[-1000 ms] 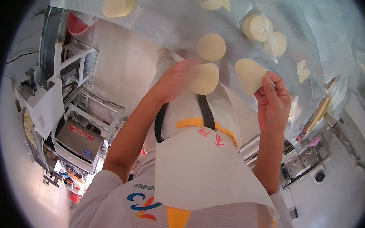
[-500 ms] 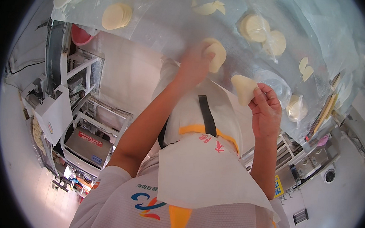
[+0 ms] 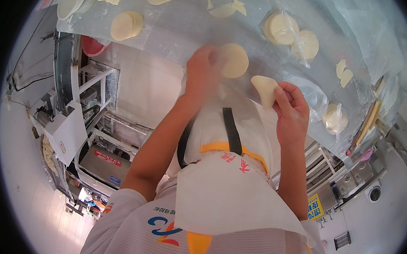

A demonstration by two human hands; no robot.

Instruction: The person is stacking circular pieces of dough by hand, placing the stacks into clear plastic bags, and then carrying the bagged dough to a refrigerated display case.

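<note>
Between the thumb and fingers of my right hand (image 3: pixel 294 107) is a pale round dough wrapper (image 3: pixel 263 88), pinched by its edge and bent, raised just over the table's near edge. My left hand (image 3: pixel 201 71) is beside the left edge of a flat round of dough wrapper (image 3: pixel 235 61) on the steel table. A smear blurs its fingertips, so whether they touch the dough is unclear. Past it lie a stack of round wrappers (image 3: pixel 123 25) at left, plastic-covered stacks (image 3: pixel 282 29) at right, and crescent dough scraps (image 3: pixel 222 10) between them.
A bagged stack of wrappers (image 3: pixel 335 117) and a long wooden stick (image 3: pixel 367 123) lie at the table's right. Clear plastic sheeting (image 3: pixel 372 39) covers the far right. Below the left edge are a red basin (image 3: pixel 93 46) and a metal frame (image 3: pixel 94 81).
My left hand has moved left from over the dough round, now showing more of it. My right hand, still gripping its wrapper, has shifted slightly left and up.
</note>
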